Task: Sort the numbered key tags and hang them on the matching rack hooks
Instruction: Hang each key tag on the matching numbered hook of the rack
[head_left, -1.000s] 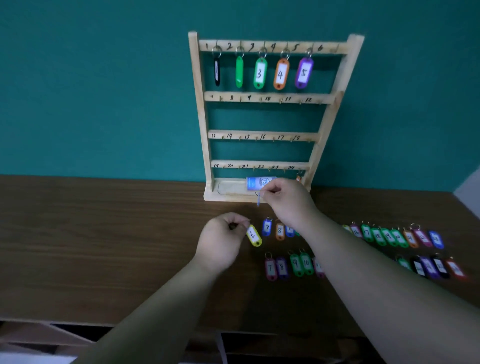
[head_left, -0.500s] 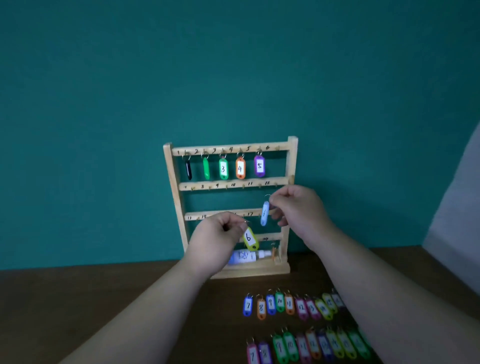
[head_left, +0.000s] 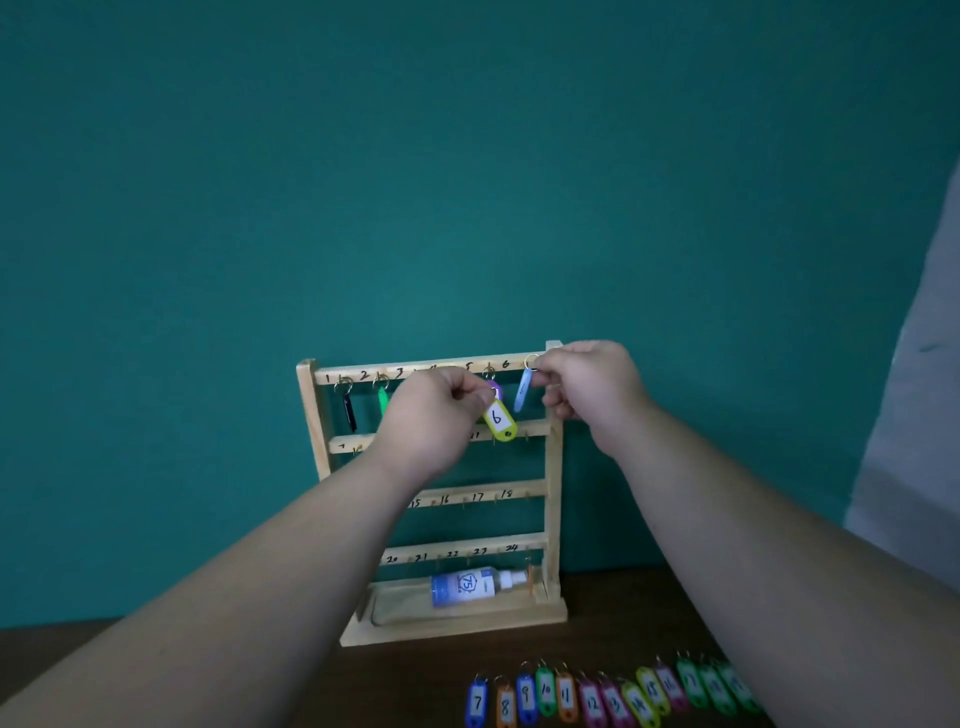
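A wooden key rack (head_left: 552, 467) with numbered hooks stands on the brown table against the teal wall. My left hand (head_left: 431, 421) pinches a yellow tag marked 6 (head_left: 500, 422) in front of the top two rails. My right hand (head_left: 592, 387) pinches the ring of a light blue tag (head_left: 522, 391) up at the right end of the top rail, near the mark 6. A black tag (head_left: 349, 410) and a green tag (head_left: 383, 397) hang on the first two hooks; a purple tag (head_left: 494, 387) peeks out behind my left hand. The other hung tags are hidden.
A small blue-labelled bottle (head_left: 470, 586) lies in the rack's base tray. A row of loose coloured tags from 7 (head_left: 477, 702) upward lies on the table (head_left: 208, 675) at the lower right. A pale wall edge (head_left: 919, 415) shows at the far right.
Both hands rose from table level to the rack's top rail. The blue tag went from the rack's base up to the rail's right end; the yellow tag 6 rose too.
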